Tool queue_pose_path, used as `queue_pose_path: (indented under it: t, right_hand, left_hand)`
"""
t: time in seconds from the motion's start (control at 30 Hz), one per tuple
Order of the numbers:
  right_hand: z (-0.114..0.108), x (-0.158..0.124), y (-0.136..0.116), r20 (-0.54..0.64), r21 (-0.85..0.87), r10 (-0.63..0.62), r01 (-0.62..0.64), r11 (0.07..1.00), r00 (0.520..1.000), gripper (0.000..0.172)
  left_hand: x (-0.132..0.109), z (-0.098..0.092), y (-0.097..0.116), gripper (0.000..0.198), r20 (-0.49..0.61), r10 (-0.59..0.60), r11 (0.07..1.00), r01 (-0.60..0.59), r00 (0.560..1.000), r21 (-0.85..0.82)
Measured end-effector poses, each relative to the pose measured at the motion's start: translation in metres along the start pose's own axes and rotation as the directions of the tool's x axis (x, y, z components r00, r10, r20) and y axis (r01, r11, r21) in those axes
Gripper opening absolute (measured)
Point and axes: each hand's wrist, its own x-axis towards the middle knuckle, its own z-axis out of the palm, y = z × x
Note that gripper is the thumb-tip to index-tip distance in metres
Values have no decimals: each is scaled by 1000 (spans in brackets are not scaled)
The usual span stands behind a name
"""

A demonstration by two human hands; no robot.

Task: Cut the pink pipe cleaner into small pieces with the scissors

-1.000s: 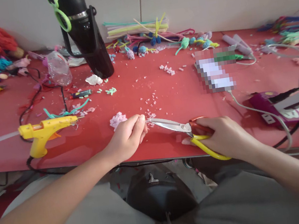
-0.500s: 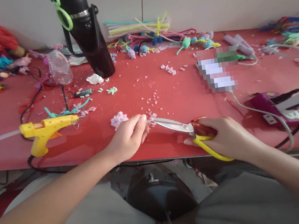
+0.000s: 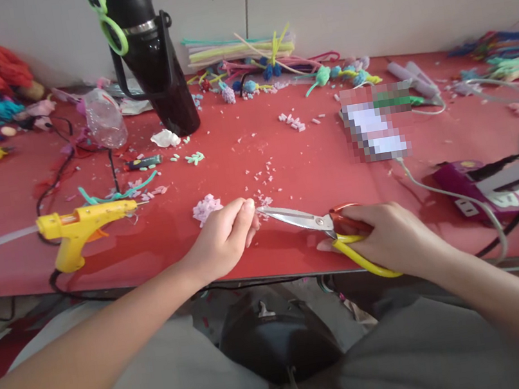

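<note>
My right hand (image 3: pixel 387 234) grips a pair of scissors (image 3: pixel 297 218) with one orange-red and one yellow handle. The narrow blades point left and look nearly closed, their tips close to my left fingertips. My left hand (image 3: pixel 229 235) is closed in a pinch between thumb and forefinger; whatever lies between them is too small to make out. Just behind that hand sits a pile of pale pink-lilac snippets (image 3: pixel 206 209), partly covered by it. Tiny pale scraps (image 3: pixel 264 177) are scattered over the red tabletop (image 3: pixel 243 148) beyond the blade tips.
A yellow glue gun (image 3: pixel 82 227) lies at left, its cord hanging over the table edge. Behind stand a black tumbler (image 3: pixel 171 97) and a clear plastic bottle (image 3: pixel 105 120). Pipe cleaners (image 3: pixel 238 48) lie along the wall. At right are a blurred-out device (image 3: pixel 374 128) and a purple power strip (image 3: pixel 476 191) with cables.
The scissors and my right hand have shifted very slightly left, and the blades look a little more closed. My left hand stays in the same pinch.
</note>
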Motion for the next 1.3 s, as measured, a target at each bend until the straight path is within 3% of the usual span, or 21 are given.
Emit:
queue_pose_path:
  t: [0.3, 1.3]
  right_hand:
    - [1, -2, 3, -1, 63, 5, -5, 998, 1000, 67]
    - [2, -2, 3, -8, 24, -24, 24, 999, 1000, 64]
  left_hand:
    - [2, 0, 0, 39, 1, 10, 1000, -10, 1000, 1]
    - [1, -1, -2, 39, -6, 11, 1000, -11, 1000, -18]
